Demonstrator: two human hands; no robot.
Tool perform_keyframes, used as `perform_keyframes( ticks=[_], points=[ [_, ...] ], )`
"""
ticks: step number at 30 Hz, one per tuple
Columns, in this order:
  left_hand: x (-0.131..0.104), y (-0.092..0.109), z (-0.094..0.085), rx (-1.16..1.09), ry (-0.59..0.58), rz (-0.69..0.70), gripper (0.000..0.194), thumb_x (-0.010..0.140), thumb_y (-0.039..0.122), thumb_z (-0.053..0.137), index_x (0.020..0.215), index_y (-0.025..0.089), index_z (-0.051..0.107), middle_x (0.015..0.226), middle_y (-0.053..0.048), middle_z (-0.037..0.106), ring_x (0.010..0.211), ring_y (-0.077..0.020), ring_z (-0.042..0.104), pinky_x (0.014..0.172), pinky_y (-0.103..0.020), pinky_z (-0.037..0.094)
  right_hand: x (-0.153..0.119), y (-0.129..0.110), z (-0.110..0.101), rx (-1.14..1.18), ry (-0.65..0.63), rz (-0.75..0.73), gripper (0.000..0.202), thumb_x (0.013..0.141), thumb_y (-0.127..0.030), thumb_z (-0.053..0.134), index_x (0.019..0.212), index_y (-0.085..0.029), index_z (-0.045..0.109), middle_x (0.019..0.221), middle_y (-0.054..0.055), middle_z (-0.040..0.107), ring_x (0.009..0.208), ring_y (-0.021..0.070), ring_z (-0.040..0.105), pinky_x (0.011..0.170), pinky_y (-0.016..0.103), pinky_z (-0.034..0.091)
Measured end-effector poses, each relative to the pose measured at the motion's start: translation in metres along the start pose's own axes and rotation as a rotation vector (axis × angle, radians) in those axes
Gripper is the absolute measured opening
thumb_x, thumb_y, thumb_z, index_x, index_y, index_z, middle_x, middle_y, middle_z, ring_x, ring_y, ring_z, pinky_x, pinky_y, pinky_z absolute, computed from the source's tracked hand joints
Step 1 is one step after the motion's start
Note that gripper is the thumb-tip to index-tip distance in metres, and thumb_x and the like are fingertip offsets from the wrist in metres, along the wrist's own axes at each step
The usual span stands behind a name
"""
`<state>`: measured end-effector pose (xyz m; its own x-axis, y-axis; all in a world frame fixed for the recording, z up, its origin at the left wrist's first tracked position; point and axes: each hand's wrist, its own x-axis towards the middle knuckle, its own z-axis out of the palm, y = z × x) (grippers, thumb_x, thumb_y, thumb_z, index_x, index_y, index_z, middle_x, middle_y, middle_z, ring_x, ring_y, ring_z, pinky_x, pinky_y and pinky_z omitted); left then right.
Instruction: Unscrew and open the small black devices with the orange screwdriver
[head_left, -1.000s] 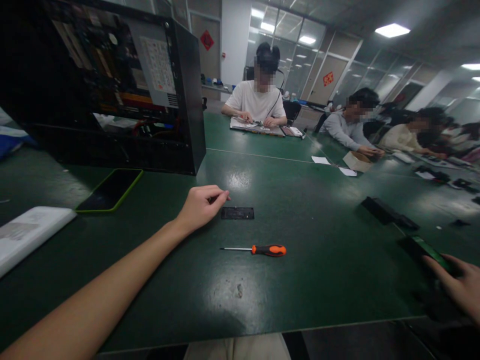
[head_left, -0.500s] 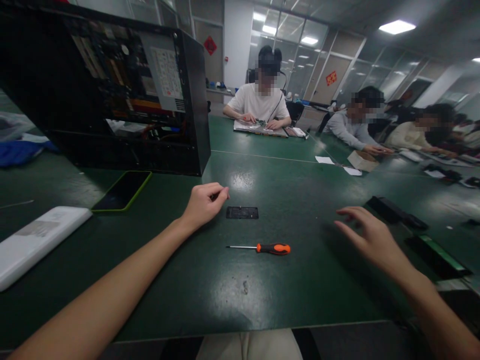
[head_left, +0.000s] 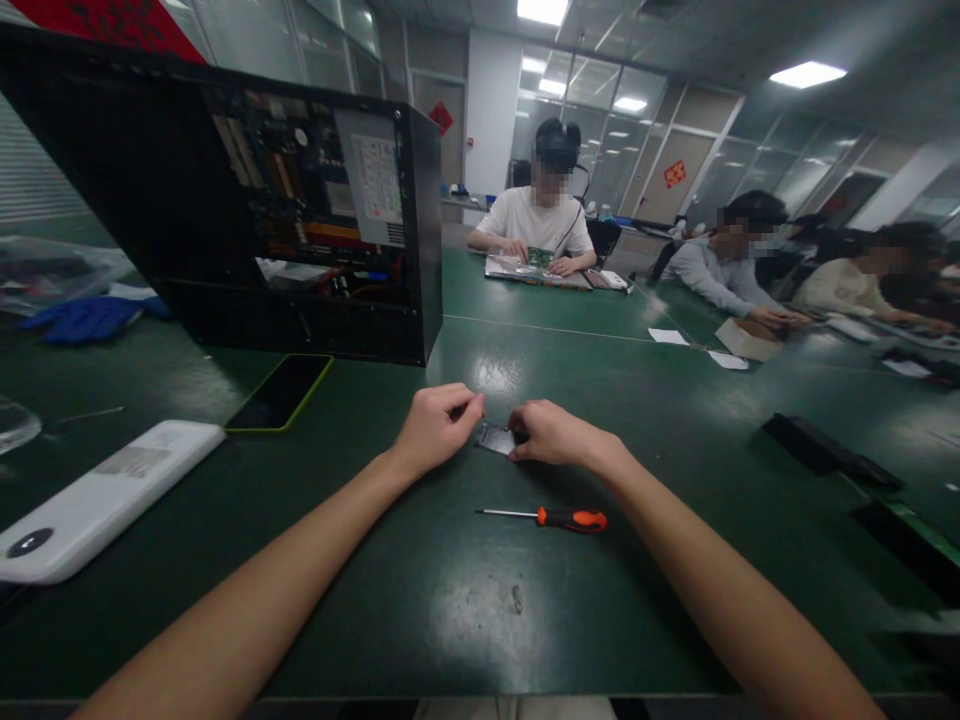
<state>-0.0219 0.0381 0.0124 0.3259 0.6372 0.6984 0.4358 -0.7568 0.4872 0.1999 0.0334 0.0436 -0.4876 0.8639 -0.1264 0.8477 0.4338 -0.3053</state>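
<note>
A small, dark, flat rectangular plate (head_left: 493, 439) lies on the green table between my hands, its surface catching the light. My right hand (head_left: 555, 434) has its fingers and thumb closed round the plate's right end. At the other end, my left hand (head_left: 439, 428) rests with fingers curled and thumb pressed to the forefinger; whatever the pinch holds is too small or hidden to tell. Nearer to me lies a screwdriver (head_left: 544, 518) with an orange and black handle, its tip towards the left.
An open black computer case (head_left: 435, 250) stands at the back left. Before it lie a phone (head_left: 281, 392) with a green edge and a long white device (head_left: 120, 500). Black parts (head_left: 825, 450) are on the right. Several people sit across the table.
My right hand has come in from the right and closed on the plate's end. The plate looks lighter and slightly turned. My left hand stays curled beside it. The view has shifted.
</note>
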Motion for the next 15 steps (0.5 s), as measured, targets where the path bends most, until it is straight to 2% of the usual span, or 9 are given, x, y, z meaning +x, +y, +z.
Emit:
perform_keyframes(
  ticks=[4,6,8,12,13,15],
  points=[
    [-0.001,-0.001,0.0,0.002,-0.003,0.005,0.037,0.103,0.025,0.057,0.07,0.015,0.071,0.066,-0.001,0.065,0.061,-0.0132,0.059,0.063,-0.028,0.04,-0.002,-0.003,0.002,0.049,0.052,0.006,0.013,0.081,-0.025,0.081,0.09,-0.016,0.077,0.098,0.014,0.076,0.094,0.0277,0.07,0.082,0.033,0.049],
    [0.0,0.0,-0.001,-0.001,0.001,0.003,0.037,0.103,0.025,0.057,0.07,0.015,0.071,0.066,-0.001,0.065,0.06,-0.0133,0.058,0.063,-0.028,0.04,-0.009,-0.003,0.001,0.116,0.108,0.007,0.011,0.09,-0.024,0.071,0.095,-0.014,0.074,0.102,0.015,0.075,0.098,0.0276,0.069,0.086,0.035,0.049],
    [0.0,0.0,-0.002,-0.007,0.005,-0.004,0.037,0.103,0.026,0.058,0.07,0.016,0.071,0.066,-0.001,0.065,0.06,-0.0133,0.058,0.063,-0.028,0.04,-0.023,0.0,-0.002,0.223,0.138,0.01,0.018,0.098,-0.025,0.057,0.106,-0.014,0.069,0.102,0.014,0.075,0.092,0.0237,0.07,0.084,0.034,0.051],
    [-0.001,0.003,-0.001,-0.04,-0.005,-0.011,0.034,0.103,0.024,0.058,0.072,0.017,0.072,0.068,-0.001,0.067,0.062,-0.0133,0.06,0.063,-0.027,0.041,-0.076,0.025,-0.007,0.457,0.125,0.021,0.037,0.108,-0.036,0.038,0.134,-0.017,0.056,0.115,0.011,0.073,0.08,0.0167,0.069,0.076,0.032,0.056],
    [-0.001,0.003,0.0,-0.047,-0.01,-0.011,0.034,0.103,0.024,0.058,0.072,0.017,0.072,0.068,0.0,0.067,0.061,-0.0132,0.06,0.063,-0.027,0.041,-0.094,0.034,-0.007,0.528,0.132,0.051,0.041,0.109,-0.044,0.038,0.134,-0.018,0.057,0.116,0.011,0.073,0.079,0.0168,0.067,0.075,0.032,0.056],
    [-0.002,0.005,0.002,-0.063,-0.016,-0.015,0.035,0.103,0.025,0.058,0.072,0.017,0.072,0.067,0.0,0.067,0.061,-0.0131,0.061,0.063,-0.027,0.042,-0.135,0.054,-0.002,0.835,0.181,0.211,0.049,0.103,-0.062,0.049,0.124,-0.021,0.065,0.109,0.011,0.071,0.078,0.018,0.063,0.07,0.032,0.055]
  ],
)
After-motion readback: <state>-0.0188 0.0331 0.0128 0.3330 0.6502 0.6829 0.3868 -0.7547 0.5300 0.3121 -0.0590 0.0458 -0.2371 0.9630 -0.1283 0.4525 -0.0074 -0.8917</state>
